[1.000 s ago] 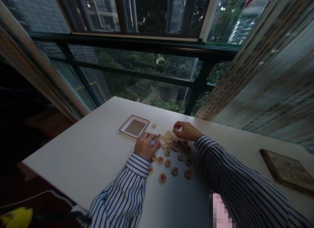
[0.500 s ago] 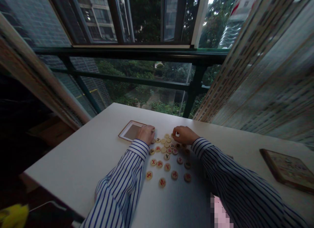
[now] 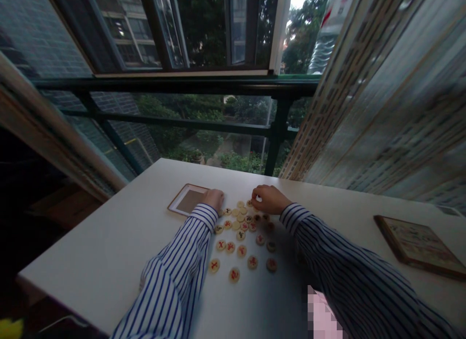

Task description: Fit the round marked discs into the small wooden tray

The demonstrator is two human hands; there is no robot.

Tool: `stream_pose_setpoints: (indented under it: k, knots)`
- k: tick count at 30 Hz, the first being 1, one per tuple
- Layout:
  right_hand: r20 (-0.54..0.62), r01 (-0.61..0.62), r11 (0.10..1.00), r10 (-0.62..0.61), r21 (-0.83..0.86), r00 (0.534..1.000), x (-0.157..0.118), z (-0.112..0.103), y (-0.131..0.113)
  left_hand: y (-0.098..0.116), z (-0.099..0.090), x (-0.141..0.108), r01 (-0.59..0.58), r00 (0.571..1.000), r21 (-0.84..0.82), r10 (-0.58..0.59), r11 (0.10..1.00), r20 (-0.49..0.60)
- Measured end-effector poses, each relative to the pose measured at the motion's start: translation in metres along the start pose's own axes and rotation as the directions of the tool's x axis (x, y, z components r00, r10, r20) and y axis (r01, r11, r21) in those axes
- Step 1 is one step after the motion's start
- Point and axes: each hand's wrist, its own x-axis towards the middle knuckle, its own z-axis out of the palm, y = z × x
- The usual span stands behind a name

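Note:
Several round wooden pieces with red or black characters, such as a red-marked piece (image 3: 234, 274), lie spread on the white table (image 3: 138, 222). A few pale blank-faced pieces (image 3: 241, 204) sit in the middle of the group. My left hand (image 3: 214, 199) is closed at the group's left edge, beside a shallow tray (image 3: 178, 211); what its fingers hold, if anything, is hidden. At the group's far right edge, my right hand (image 3: 270, 199) curls with thumb and forefinger together, just above a black-marked piece (image 3: 249, 203). Whether anything is pinched there is too small to tell.
A flat wooden box or lid (image 3: 418, 242) with a patterned top lies on the right side of the table. Beyond the far edge stands a dark green railing (image 3: 182, 85) before the window. A plastic bottle (image 3: 325, 35) stands behind the curtain edge, upper right.
The camera view has shifted a little, moving the table and pieces left in the picture. A black-marked piece now shows beside my right fingertips. Both hands remain near the same edges of the group.

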Motion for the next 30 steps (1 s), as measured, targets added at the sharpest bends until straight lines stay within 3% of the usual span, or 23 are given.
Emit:
stream_pose_setpoints:
  k: [5,10,15,23,30]
  knots:
    - [-0.062,0.005,0.999,-0.003,0.036,0.998,-0.004,-0.006,0.001,-0.002,-0.005,-0.005,0.022,1.0,-0.233,-0.026,0.972,-0.015]
    - [-0.107,0.031,0.996,-0.023,0.079,0.994,-0.006,-0.01,-0.005,-0.004,-0.014,-0.013,0.06,0.998,-0.44,-0.047,0.896,0.04]
    - [-0.165,0.085,0.984,-0.059,0.154,0.984,-0.003,-0.011,-0.015,-0.007,-0.015,-0.018,0.203,0.979,-0.694,-0.152,0.691,0.135]
    - [-0.2,0.144,0.966,-0.101,0.213,0.975,0.012,-0.006,-0.038,0.003,-0.012,-0.024,0.286,0.958,-0.818,-0.159,0.499,0.239]
    - [-0.193,0.159,0.971,-0.124,0.177,0.973,0.021,-0.002,-0.052,0.008,-0.009,-0.025,0.254,0.967,-0.83,-0.113,0.497,0.228]
